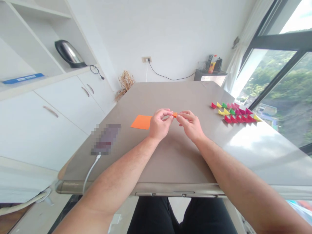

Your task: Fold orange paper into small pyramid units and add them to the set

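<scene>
Between my two hands, above the middle of the table [156, 162], is a small folded piece of orange paper [175, 114]. My left hand [161, 123] pinches its left side between thumb and fingers. The thumb and fingers of my right hand [190, 124] close on its right side. Fingertips hide much of the folded piece, so its full shape cannot be made out. A flat orange sheet of paper [140, 122] lies just left of my left hand, which covers its right edge.
Rows of folded paper boats [240, 119] in red, yellow, green and pink stand at the table's right. At the left lies a blurred-out device [106, 139] with a white cable [90, 170]. A window [275, 74] borders the right side; a kettle [69, 53] sits on the left shelf.
</scene>
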`<state>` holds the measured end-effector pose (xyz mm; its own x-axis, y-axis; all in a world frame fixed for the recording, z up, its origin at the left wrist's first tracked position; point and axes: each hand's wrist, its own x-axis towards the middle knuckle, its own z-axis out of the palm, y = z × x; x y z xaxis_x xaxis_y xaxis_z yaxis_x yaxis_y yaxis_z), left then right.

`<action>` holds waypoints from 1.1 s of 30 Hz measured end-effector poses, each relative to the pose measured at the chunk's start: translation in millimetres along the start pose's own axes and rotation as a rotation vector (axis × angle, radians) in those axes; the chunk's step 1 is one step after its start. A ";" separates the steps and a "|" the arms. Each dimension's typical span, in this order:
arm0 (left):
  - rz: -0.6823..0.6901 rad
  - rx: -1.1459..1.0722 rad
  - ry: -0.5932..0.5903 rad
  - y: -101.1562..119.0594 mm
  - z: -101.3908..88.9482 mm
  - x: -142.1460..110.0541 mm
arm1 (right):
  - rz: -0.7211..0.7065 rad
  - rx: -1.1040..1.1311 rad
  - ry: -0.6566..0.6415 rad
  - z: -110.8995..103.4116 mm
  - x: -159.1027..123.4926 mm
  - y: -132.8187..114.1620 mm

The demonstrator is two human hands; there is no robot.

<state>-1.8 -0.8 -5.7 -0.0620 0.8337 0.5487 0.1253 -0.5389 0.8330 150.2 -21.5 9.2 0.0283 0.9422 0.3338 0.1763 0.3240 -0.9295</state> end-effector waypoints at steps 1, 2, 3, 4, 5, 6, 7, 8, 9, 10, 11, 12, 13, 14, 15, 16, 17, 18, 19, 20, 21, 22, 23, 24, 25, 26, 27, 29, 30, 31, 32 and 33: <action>0.079 0.047 0.004 1.3 -0.4 -0.3 | 0.063 0.083 -0.015 -1.1 0.4 -2.0; 0.153 0.086 0.002 2.7 -0.6 -0.8 | 0.125 0.166 -0.033 -2.0 0.9 -3.6; 0.215 0.114 -0.005 4.1 -0.5 -1.4 | 0.182 0.242 -0.053 -2.9 1.4 -4.6; 0.258 0.126 -0.014 5.1 -0.2 -2.0 | 0.231 0.306 -0.072 -3.6 2.0 -5.1; 0.274 0.119 -0.023 5.9 0.4 -2.4 | 0.269 0.359 -0.088 -4.2 2.5 -5.2; 0.260 0.094 -0.031 6.3 0.9 -2.5 | 0.295 0.403 -0.100 -4.7 3.0 -4.8; 0.218 0.051 -0.036 6.4 1.2 -2.3 | 0.311 0.441 -0.104 -5.3 3.6 -4.2; 0.153 0.000 -0.041 6.4 1.1 -1.7 | 0.318 0.476 -0.106 -5.8 4.1 -3.2; 0.072 -0.053 -0.050 6.3 0.6 -0.8 | 0.318 0.508 -0.112 -6.4 4.7 -2.1; -0.018 -0.105 -0.074 6.4 -0.6 0.4 | 0.315 0.534 -0.125 -7.0 5.2 -0.8; -0.107 -0.149 -0.113 6.7 -2.2 1.6 | 0.309 0.553 -0.143 -7.6 5.7 0.6; -0.182 -0.183 -0.167 7.3 -4.1 2.8 | 0.304 0.565 -0.166 -8.4 6.1 2.0; -0.237 -0.205 -0.226 8.3 -6.1 3.7 | 0.303 0.570 -0.188 -9.2 6.6 3.3; -0.267 -0.216 -0.273 9.5 -8.0 4.4 | 0.305 0.573 -0.209 -10.1 7.0 4.4; -0.276 -0.221 -0.306 10.8 -9.5 4.8 | 0.308 0.575 -0.226 -11.1 7.3 5.3; -0.270 -0.222 -0.324 12.2 -10.5 4.9 | 0.310 0.578 -0.238 -12.1 7.7 6.0; -0.258 -0.230 -0.330 13.6 -11.2 5.0 | 0.311 0.582 -0.244 -13.2 8.0 6.3; -0.253 -0.249 -0.340 14.9 -11.6 5.1 | 0.311 0.586 -0.248 -14.3 8.2 6.4; -0.258 -0.280 -0.354 16.1 -11.9 5.3 | 0.310 0.591 -0.251 -15.4 8.5 6.2; -0.274 -0.318 -0.377 17.2 -12.4 5.7 | 0.308 0.596 -0.258 -16.5 8.6 5.8; -0.300 -0.355 -0.403 18.3 -13.1 6.3 | 0.308 0.601 -0.273 -17.6 8.6 5.3; -0.334 -0.390 -0.432 19.3 -14.4 7.0 | 0.308 0.603 -0.296 -18.7 8.4 4.6; -0.374 -0.421 -0.465 20.4 -16.1 7.9 | 0.308 0.603 -0.321 -19.7 8.1 3.9; -0.415 -0.449 -0.500 21.4 -18.2 8.8 | 0.308 0.603 -0.345 -20.7 7.7 3.3; -0.455 -0.474 -0.537 22.5 -20.6 9.7 | 0.308 0.601 -0.367 -21.6 7.3 2.8; -0.492 -0.496 -0.574 23.5 -23.0 10.5 | 0.308 0.600 -0.387 -22.6 6.8 2.6; -0.525 -0.512 -0.608 24.4 -25.2 11.0 | 0.308 0.600 -0.409 -23.5 6.4 2.7; -0.569 -0.523 -0.657 25.7 -28.3 11.6 | 0.308 0.600 -0.474 -25.2 5.9 3.7; -0.583 -0.518 -0.669 25.9 -29.1 11.6 | 0.309 0.600 -0.514 -26.0 5.7 4.4; -0.592 -0.512 -0.673 25.8 -29.3 11.5 | 0.310 0.600 -0.549 -26.7 5.7 5.3; -0.596 -0.509 -0.673 25.6 -29.0 11.2 | 0.309 0.601 -0.574 -27.3 5.6 6.0; -0.599 -0.510 -0.671 25.2 -28.4 10.8 | 0.306 0.602 -0.590 -27.7 5.5 6.5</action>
<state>-27.5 -8.8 23.2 0.6088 0.7932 0.0122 -0.1886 0.1298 0.9734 178.8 -16.6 9.4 -0.5501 0.8315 0.0775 -0.3070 -0.1151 -0.9447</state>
